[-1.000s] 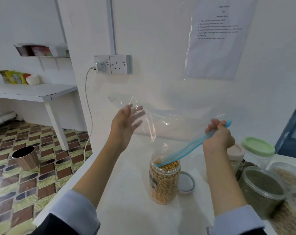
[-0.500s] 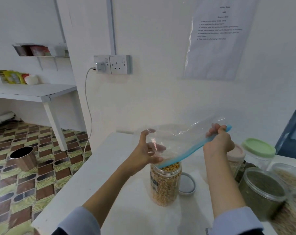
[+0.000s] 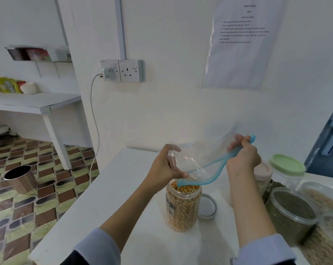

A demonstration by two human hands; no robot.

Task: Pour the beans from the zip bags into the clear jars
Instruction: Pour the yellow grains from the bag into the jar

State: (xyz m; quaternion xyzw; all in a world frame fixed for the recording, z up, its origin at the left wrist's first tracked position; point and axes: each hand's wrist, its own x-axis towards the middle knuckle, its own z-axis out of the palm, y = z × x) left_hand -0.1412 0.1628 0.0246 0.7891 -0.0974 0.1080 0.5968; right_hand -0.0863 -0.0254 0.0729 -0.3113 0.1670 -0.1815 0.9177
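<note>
Both our hands hold the zip bag (image 3: 194,161) over the open jar (image 3: 183,205) at lower centre of the frame. Our left hand (image 3: 165,169) pinches the clear film at the bag's closed end, thumb and fingers curled round it; our right hand (image 3: 242,157) grips the blue zip strip (image 3: 209,169) higher and further right, fingers wrapped over it. The strip sags in a loop, and its low end rests on the beans at the jar's mouth. The bag looks empty, and the jar is full almost to the rim.

We judge the risk lies in that strip. If we drag it sideways, it could flick beans off the heaped top onto the worktop (image 3: 123,178), or tip the jar. Any last beans caught in the folds could also fall outside the mouth. The lid (image 3: 206,207) lies just right of the jar. Both forearms reach up from the frame's bottom edge and converge over the jar.
</note>
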